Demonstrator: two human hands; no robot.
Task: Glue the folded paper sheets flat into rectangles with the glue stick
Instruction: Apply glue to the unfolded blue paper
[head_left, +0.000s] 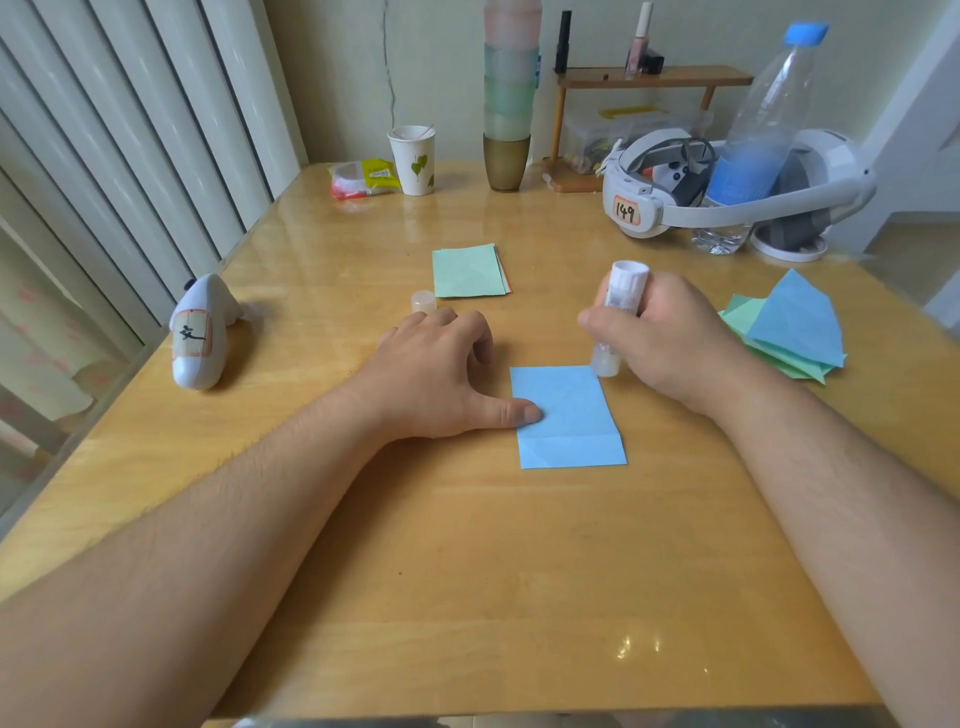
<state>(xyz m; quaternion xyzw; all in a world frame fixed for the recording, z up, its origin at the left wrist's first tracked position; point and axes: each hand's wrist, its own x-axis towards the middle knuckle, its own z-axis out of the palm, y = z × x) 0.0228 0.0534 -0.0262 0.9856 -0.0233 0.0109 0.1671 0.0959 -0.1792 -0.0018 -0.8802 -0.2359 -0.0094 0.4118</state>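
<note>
Glossy wooden tabletop (467, 545), pale wall behind, vertical blinds (130, 130) along the left of the frame. Upper centre: paper cup (413, 161), stacked tumblers (509, 98), small wooden shelf (654, 78). Upper right: white headset (737, 182) and clear water bottle (758, 130). White controller (200, 332) at left.

Blue folded sheet (569, 415) lies flat at frame centre. Green glued stack (469, 270) above centre; glue cap (423, 301) just beside its lower left corner. Loose pile of folded sheets (784, 332) at right.

Left hand (441, 374) rests palm-down on the tabletop, thumb pressing the blue sheet's left edge, other fingers loosely curled, holding nothing. Right hand (660, 338) has its fingers wrapped around the glue stick (618, 312), held near upright, tip at the sheet's upper right corner.
</note>
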